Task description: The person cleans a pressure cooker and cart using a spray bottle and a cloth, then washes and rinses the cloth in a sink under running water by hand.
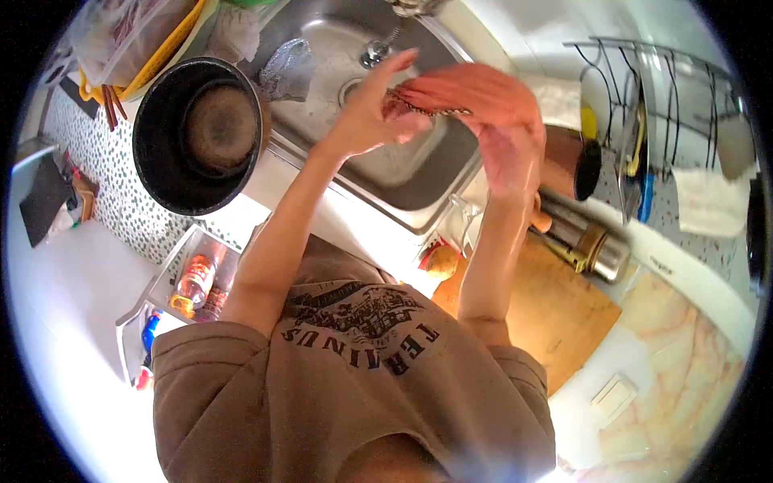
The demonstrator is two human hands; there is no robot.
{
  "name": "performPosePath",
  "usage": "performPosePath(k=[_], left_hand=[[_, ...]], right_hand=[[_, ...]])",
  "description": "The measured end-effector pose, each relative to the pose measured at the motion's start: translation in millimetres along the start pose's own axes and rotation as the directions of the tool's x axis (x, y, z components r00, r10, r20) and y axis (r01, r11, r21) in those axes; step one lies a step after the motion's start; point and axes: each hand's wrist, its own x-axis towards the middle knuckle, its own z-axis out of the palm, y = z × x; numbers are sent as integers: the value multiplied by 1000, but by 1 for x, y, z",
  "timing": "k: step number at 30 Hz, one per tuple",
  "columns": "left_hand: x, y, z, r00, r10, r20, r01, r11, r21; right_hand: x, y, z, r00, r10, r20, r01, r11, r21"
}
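A salmon-red cloth point(475, 87) with a dark patterned edge is bunched in the air above the sink point(411, 173). My right hand point(511, 157) is closed on its right end, with the fingers mostly covered by fabric and blurred. Facing it from the left is my left hand point(370, 113), open, its thumb and fingers spread apart. The cloth's left end comes up against this palm; whether it touches is unclear. Below both hands, the steel basin shows its drain, and a clear crumpled plastic piece point(287, 71) lies at its left side.
A large black pot point(201, 133) stands left of the sink, by a yellow basket point(165, 60). On the right are a cutting board point(555, 314), a steel flask point(600, 249), a dark-mouthed brown pot point(572, 169) and a wire rack point(676, 88). An open drawer point(173, 278) holds bottles.
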Motion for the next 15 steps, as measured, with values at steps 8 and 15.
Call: performPosePath(k=[8, 15], left_hand=[[58, -1, 4, 831, -337, 441, 523, 743, -417], [79, 39, 18, 890, -323, 321, 408, 879, -248]], right_hand=[[-22, -16, -28, 988, -145, 54, 126, 955, 270], [-34, 79, -79, 943, 112, -312, -160, 978, -132]])
